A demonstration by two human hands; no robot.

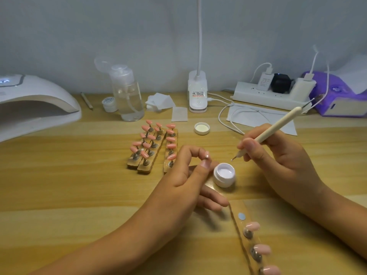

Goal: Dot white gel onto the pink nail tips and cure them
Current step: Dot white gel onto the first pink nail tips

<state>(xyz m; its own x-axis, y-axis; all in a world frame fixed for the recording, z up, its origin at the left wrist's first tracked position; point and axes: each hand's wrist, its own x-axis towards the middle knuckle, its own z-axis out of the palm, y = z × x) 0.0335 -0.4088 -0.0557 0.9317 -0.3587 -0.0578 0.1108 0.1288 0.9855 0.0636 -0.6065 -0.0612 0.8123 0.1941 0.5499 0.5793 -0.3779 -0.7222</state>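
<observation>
My left hand pinches a small pink nail tip on its stand between thumb and forefinger, lifted off the desk. My right hand holds a cream dotting pen, its fine tip hovering just above and left of the open jar of white gel. Several pink nail tips stand on wooden holder strips behind my left hand. A nearer wooden strip carries three paler pink tips at the bottom right. The white curing lamp sits at the far left.
The jar's white lid lies behind the jar. A clear pump bottle, a small closed jar, lint wipes, a clip lamp base, a power strip with cables and a purple pack line the back.
</observation>
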